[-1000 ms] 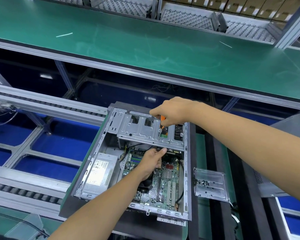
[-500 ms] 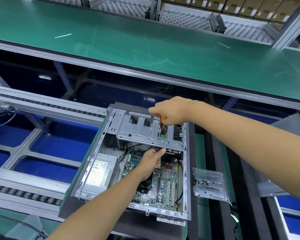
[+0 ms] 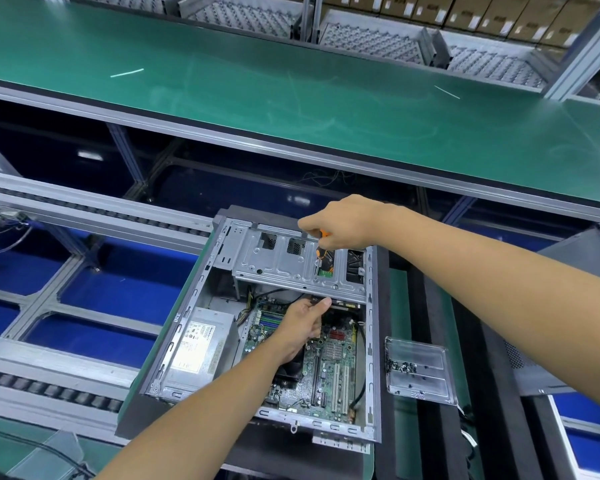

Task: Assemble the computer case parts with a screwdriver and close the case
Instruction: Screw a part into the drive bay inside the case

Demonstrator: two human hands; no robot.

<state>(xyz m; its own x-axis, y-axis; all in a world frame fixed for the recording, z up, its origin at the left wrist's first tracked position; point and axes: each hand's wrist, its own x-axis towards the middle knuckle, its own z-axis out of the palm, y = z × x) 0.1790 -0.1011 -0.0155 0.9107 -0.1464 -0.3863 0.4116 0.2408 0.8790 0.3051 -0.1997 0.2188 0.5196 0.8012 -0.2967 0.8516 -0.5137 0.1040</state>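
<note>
An open computer case (image 3: 373,341) lies flat in front of me, motherboard (image 3: 329,372) and power supply (image 3: 198,344) exposed. A silver drive cage (image 3: 278,261) spans its far end. My right hand (image 3: 340,221) grips an orange-handled screwdriver (image 3: 321,251) pointing straight down into the cage near its right side. My left hand (image 3: 303,322) reaches inside the case under the cage's front edge, thumb touching that edge; what its fingers hold is hidden.
A clear plastic tray (image 3: 418,368) holding small screws sits right of the case. The grey side panel (image 3: 548,368) lies further right. A green conveyor belt (image 3: 291,91) runs across the back, and roller rails (image 3: 66,209) pass on the left.
Both hands stay almost still; the right hand has shifted very slightly at the cage while gripping the screwdriver.
</note>
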